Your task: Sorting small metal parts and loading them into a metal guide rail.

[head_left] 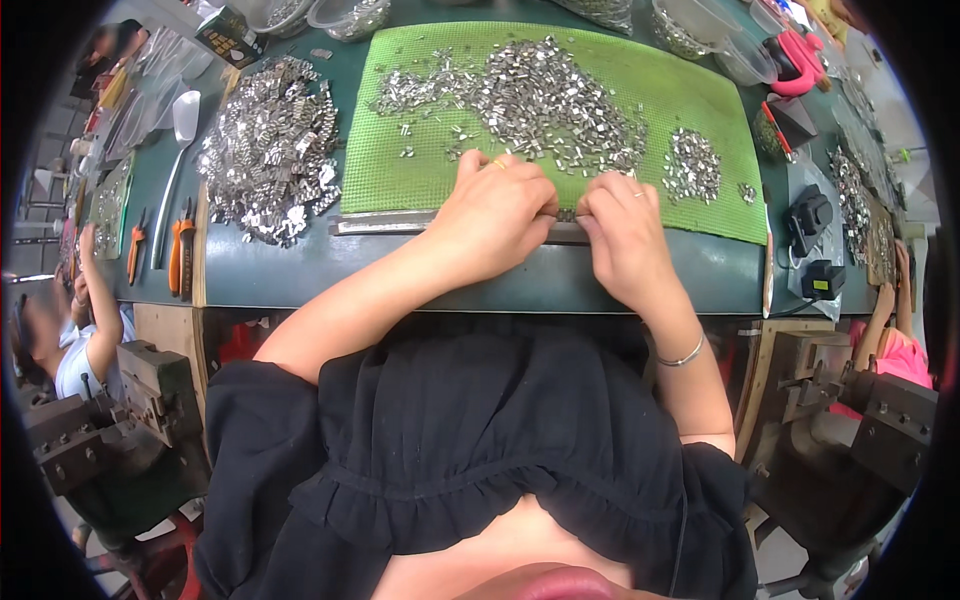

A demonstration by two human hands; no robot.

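Far left, a co-worker (75, 350) in a pale top has an arm raised at the bench; nearer in stand a vice (150, 390), then two orange-handled pliers (181, 255) and a long metal scoop (185, 120) on the table (480, 290). Next comes a big silver pile (270, 150), just beside the green mat (700, 100). Along the mat's near edge runs the bar (375, 226), and here's the left hand (500, 210), fingers curled together at the bar, knuckles up; whether they clamp it or a small piece, I cannot tell. Beyond, on the mat, spreads the heap (550, 95) of small metal pieces. Right hand (625, 235) now, just beside the left, thumb and fingertips drawn together at the bar, contents hidden. Further right, a smaller heap (692, 165) sits on the mat, then two black devices (810, 210) off it, and a co-worker in pink (900, 358) at the far right.
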